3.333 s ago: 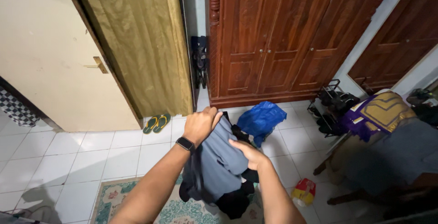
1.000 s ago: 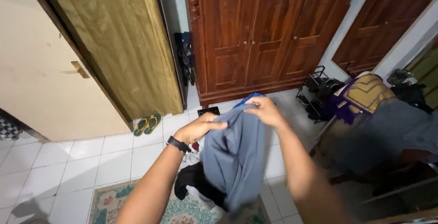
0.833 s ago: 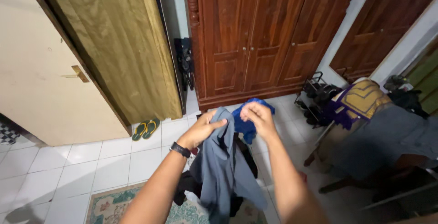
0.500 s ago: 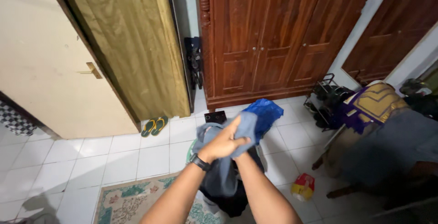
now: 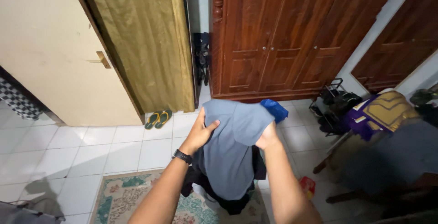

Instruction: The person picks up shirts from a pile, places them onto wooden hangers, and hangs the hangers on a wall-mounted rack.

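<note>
Home bedroom, as I read it: carved wooden wardrobe [image 5: 278, 37], white tiled floor [image 5: 91, 146], patterned rug [image 5: 132, 201], green flip-flops [image 5: 158, 119], shoe rack [image 5: 333, 103], olive door curtain [image 5: 146, 41].

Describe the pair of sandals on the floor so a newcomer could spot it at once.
Start at the tall wooden wardrobe and move left past the olive-gold curtain. At the curtain's foot, on the white floor tiles, lie the sandals: green and yellow, side by side, the only footwear there.
</note>
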